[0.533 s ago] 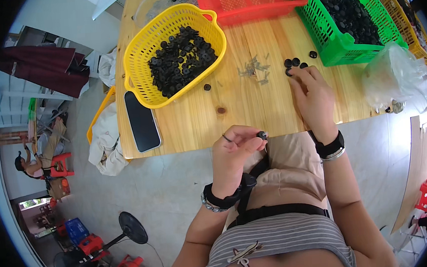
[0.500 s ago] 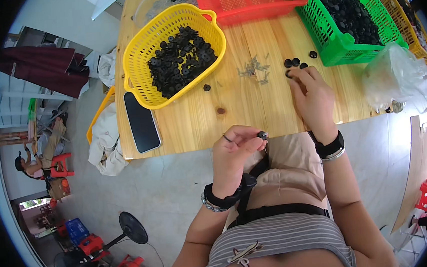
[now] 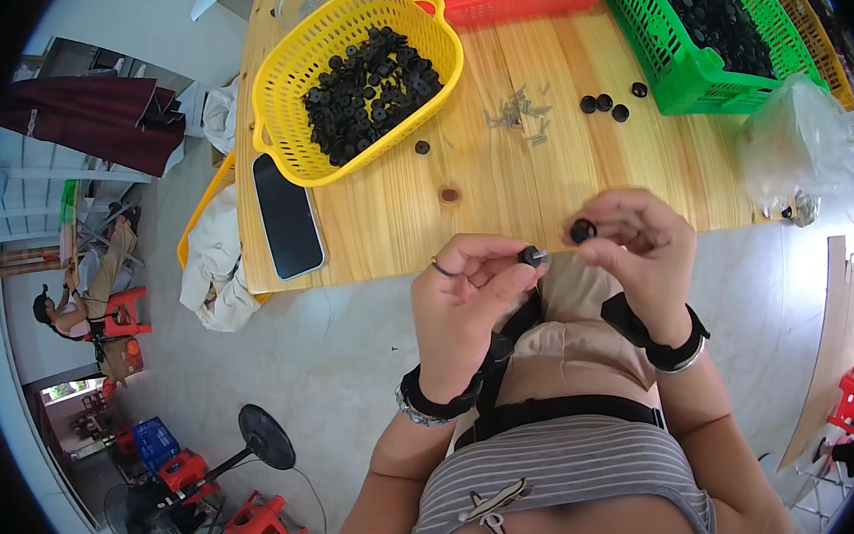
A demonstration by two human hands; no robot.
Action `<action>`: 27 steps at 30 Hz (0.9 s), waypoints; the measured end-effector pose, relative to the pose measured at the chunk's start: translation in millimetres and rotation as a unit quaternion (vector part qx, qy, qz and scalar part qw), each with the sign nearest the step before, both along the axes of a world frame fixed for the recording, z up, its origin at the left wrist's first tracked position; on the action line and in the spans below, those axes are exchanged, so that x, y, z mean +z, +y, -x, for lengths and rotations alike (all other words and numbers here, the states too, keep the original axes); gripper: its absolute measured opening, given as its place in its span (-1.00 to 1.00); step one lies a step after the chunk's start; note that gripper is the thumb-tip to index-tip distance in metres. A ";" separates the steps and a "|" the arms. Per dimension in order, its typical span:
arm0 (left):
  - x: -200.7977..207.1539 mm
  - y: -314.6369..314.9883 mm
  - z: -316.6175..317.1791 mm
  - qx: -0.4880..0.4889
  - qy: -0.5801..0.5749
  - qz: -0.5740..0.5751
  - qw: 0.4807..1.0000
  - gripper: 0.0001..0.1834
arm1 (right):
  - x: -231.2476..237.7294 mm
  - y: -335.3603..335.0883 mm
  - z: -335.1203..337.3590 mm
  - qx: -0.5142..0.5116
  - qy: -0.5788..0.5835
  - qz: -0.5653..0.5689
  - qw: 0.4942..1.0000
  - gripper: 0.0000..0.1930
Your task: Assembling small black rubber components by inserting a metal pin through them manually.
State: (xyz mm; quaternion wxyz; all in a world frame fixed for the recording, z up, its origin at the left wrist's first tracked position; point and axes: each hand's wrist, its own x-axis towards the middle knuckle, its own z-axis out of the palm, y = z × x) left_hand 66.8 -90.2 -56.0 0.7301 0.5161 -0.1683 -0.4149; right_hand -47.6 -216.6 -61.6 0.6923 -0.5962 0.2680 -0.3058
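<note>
At the near edge of the wooden table (image 3: 373, 221) my two hands are close together. My left hand (image 3: 469, 294) pinches a small black round part (image 3: 530, 256) with a thin metal pin sticking out toward the right. A black disc (image 3: 583, 232) is held between the fingertips of my right hand (image 3: 646, 250), a short gap away from that pin. Beyond them lies a small pile of metal pins (image 3: 520, 114). Several loose black discs (image 3: 620, 112) rest to its right, and one more disc (image 3: 423, 147) sits beside the yellow basket.
A yellow basket (image 3: 269, 109) of black parts stands left, with a phone (image 3: 288, 223) near it. At the back are a red tray (image 3: 527, 3) and a green crate (image 3: 704, 95) of black discs. A plastic bag (image 3: 799, 147) lies right. A person sits far left.
My right hand has come back from the loose discs with one of them, toward my left hand. My left hand keeps its pinch on the black part, and the view has shifted slightly.
</note>
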 end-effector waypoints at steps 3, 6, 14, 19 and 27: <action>10.5 1.9 4.4 -0.010 -0.036 0.031 0.999 -0.78 | -5.4 5.0 8.7 0.053 -0.087 0.015 0.995 -0.75; 19.1 3.0 9.4 0.003 -0.062 0.062 0.996 -0.75 | -1.2 9.7 6.7 0.073 -0.139 -0.023 0.987 -0.80; 27.4 -0.5 17.7 0.069 -0.372 0.001 0.926 -0.71 | -4.0 19.3 3.2 0.134 -0.237 -0.187 0.944 -0.72; 26.9 -1.7 14.0 0.050 -0.496 0.021 0.866 -0.72 | -13.0 24.5 4.2 0.161 -0.241 -0.383 0.877 -0.74; 22.8 -6.6 11.0 0.063 -0.534 0.036 0.842 -0.65 | -12.2 25.0 2.9 0.115 -0.241 -0.379 0.886 -0.76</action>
